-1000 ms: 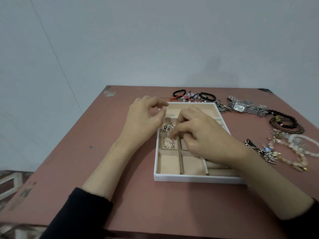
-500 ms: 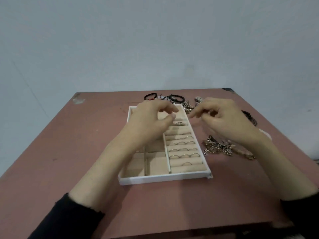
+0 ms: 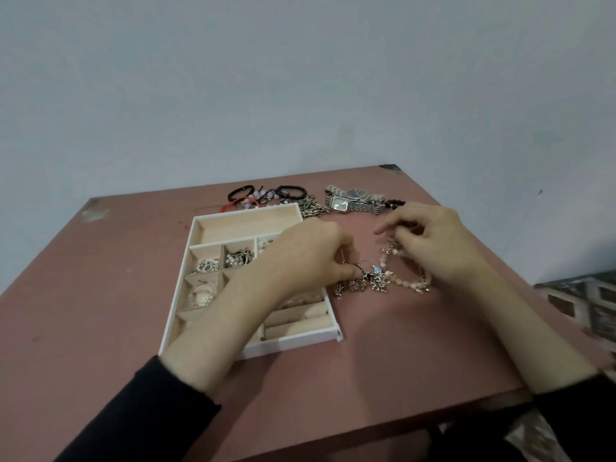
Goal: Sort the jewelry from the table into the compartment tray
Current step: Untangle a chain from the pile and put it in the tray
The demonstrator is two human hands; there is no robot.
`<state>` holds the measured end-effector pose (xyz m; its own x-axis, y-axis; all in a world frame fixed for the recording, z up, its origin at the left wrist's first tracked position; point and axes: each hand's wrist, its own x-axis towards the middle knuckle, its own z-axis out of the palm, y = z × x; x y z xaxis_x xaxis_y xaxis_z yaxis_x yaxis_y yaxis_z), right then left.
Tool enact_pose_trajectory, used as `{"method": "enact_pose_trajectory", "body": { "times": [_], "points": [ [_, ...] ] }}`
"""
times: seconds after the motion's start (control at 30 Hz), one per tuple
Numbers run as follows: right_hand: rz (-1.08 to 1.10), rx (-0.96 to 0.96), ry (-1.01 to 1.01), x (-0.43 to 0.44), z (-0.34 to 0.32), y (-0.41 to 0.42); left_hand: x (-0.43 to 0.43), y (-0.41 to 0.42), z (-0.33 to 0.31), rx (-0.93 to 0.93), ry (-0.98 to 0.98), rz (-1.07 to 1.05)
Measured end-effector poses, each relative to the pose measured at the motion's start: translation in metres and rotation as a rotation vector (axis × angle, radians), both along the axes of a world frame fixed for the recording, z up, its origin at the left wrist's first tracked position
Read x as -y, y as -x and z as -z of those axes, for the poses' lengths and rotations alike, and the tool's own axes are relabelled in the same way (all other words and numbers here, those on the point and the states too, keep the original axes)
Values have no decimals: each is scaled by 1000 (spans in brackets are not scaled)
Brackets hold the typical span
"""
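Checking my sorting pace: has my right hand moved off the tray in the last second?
Yes. The right hand was over the tray; it has shifted right, off the tray, and now pinches the jewelry pile on the table.

Left hand (image 3: 310,251) and forearm cover the middle and right compartments of the tray (image 3: 173,295); contents there unseen. Its fingertips are buried in the chain tangle (image 3: 366,283); grip undetermined. Right hand (image 3: 433,241) hides the far end of the beaded strand (image 3: 405,283); grip likewise undetermined. Items in the left compartments too blurred to identify. Worktop (image 3: 100,295) cut off at left and bottom frame edges.
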<state>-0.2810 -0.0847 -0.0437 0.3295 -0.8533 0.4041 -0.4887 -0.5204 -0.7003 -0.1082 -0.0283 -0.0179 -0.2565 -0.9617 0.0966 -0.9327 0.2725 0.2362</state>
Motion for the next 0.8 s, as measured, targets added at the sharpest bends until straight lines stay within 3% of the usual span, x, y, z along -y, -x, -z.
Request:
{"method": "enact_pose_trajectory", "body": {
  "times": [0.37,0.6,0.8],
  "points": [
    [66,-76,12,-1,4,-1,9,5,-7,32,-30,-20],
    [43,2,11,-4,1,-2,6,-7,-27,-394,49,-46],
    [45,-5,-10,-2,3,-1,2,-8,-45,-637,87,-46]
  ]
}}
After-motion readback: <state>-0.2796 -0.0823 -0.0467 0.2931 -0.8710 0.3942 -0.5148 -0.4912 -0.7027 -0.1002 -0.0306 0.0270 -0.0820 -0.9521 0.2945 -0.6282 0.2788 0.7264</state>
